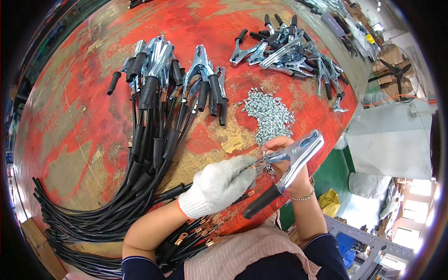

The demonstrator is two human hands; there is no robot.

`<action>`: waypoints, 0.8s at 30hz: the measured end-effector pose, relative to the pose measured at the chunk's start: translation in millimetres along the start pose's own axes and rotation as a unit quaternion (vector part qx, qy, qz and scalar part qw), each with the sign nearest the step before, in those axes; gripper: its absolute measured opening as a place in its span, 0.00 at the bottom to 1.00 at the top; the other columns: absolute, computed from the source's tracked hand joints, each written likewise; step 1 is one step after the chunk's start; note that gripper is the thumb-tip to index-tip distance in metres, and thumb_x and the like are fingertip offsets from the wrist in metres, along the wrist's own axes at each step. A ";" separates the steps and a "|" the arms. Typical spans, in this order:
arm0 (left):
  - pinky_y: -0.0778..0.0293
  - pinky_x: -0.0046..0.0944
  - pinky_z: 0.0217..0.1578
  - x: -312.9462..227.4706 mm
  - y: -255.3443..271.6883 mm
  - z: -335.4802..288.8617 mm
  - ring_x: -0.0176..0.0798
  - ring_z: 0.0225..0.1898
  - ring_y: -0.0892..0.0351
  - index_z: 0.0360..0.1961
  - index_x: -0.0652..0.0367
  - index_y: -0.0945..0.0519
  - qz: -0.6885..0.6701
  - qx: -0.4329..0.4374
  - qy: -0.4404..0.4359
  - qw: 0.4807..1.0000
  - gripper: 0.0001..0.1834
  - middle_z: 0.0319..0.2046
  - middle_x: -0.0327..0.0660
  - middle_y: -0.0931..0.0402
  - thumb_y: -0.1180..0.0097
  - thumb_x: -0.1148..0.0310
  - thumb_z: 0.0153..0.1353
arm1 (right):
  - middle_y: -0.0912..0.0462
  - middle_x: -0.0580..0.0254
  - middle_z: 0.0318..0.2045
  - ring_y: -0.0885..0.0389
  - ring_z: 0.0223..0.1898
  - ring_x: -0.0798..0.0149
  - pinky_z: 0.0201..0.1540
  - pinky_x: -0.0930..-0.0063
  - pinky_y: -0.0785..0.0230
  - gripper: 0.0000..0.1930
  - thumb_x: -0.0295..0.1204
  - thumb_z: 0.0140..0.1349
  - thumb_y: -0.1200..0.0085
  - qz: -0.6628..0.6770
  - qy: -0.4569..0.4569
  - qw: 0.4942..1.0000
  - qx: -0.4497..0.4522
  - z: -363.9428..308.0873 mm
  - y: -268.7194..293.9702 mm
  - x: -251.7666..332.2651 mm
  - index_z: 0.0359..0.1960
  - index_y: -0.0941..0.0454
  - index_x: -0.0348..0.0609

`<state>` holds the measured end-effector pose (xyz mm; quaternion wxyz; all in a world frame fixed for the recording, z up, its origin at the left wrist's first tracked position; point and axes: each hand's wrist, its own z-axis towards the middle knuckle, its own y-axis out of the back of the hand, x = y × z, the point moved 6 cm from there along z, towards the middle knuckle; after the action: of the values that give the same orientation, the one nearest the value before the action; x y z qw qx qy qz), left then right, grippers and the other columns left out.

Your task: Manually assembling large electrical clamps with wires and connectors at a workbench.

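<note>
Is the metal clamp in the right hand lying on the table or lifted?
Lifted: the right hand holds the clamp above the table.

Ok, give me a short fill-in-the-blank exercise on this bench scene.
1. The left hand wears a white knitted ____.
2. The right hand holds a metal ____ with a black handle.
3. The pile of small screws lies on a worn ____ table.

Missing words: glove; clamp; red

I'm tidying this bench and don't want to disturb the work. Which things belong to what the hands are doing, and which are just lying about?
In use:
- metal clamp held in right hand
- gloved left hand at its jaw end
- screw pile
- loose cables with copper lugs

Lying about:
- finished clamps on cables
- bare clamp heap
- fan
- yellow bag
</note>
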<state>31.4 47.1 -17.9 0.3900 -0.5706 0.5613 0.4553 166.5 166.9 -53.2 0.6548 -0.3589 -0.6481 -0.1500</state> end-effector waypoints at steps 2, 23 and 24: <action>0.26 0.30 0.29 -0.2 -0.3 0.0 0.25 0.25 0.22 0.50 0.62 0.21 -0.003 0.009 -0.005 1.000 0.14 0.26 0.37 0.19 0.49 0.66 0.69 | 0.18 0.55 0.43 0.17 0.40 0.67 0.45 0.75 0.26 0.23 0.23 0.56 0.37 0.015 -0.014 1.000 0.015 0.9 -4.2 3.1 0.54 0.29 0.31; 0.24 0.41 0.23 -5.9 13.5 11.1 0.40 0.21 0.19 0.61 0.59 0.31 0.137 -0.135 -0.063 0.979 0.22 0.28 0.48 0.20 0.50 0.70 0.65 | 0.17 0.60 0.39 0.20 0.42 0.63 0.47 0.68 0.27 0.16 0.24 0.63 0.44 -0.300 0.057 0.946 -0.110 4.4 21.0 24.3 0.53 0.25 0.40; 0.25 0.41 0.22 3.9 15.9 10.3 0.38 0.20 0.19 0.61 0.60 0.32 0.029 -0.143 -0.012 0.989 0.22 0.28 0.48 0.20 0.51 0.70 0.66 | 0.17 0.60 0.38 0.20 0.41 0.62 0.46 0.67 0.28 0.13 0.25 0.61 0.42 -0.381 0.084 0.919 -0.060 2.7 16.2 26.0 0.48 0.23 0.41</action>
<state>14.6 54.8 -23.5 0.2976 -0.5982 0.5018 0.5493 178.2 186.9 -33.0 0.5777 -0.1094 -0.6680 -0.4561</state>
